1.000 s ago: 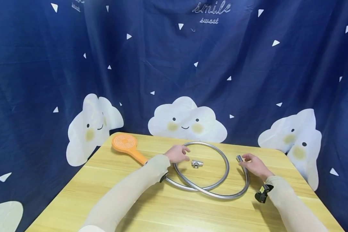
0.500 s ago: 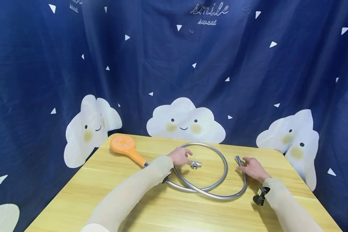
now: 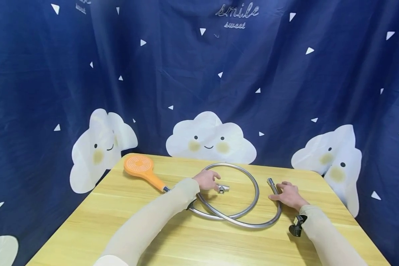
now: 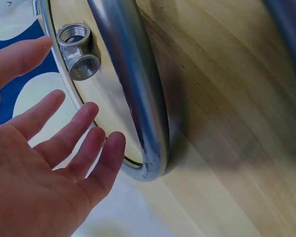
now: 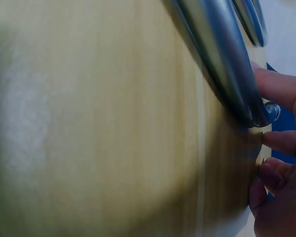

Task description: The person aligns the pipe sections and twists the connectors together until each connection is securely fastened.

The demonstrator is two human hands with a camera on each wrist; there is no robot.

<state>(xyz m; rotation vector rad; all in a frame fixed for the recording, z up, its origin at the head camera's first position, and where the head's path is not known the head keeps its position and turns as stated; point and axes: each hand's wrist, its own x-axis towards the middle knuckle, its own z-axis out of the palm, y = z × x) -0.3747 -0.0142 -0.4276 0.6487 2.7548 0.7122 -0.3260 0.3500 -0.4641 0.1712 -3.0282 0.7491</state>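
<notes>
Reader: What does the figure show, from largest part down?

Author: On the desk lies the grey hose, crossing itself in one loop. Left of the hose is the orange shower head. The left grip, fingers spread and holding nothing, hangs over the hose's left side; the right grip, likewise unclosed, straddles its right end. The silver tee fitting lies inside the hose's loop, beside the left grip.

Reader: How is the step best done?

Author: It appears to be taking hold. Pinch the tee fitting by its body, keeping its mouths uncovered and the hose undisturbed. Grasp the hose just below its end connector, leaving the rim free.

Reader: What is obscured?

Author: The left sleeve covers hose near the shower head. Whether the right fingertips touch the hose cannot be told. Any connector thread is indistinct.
</notes>
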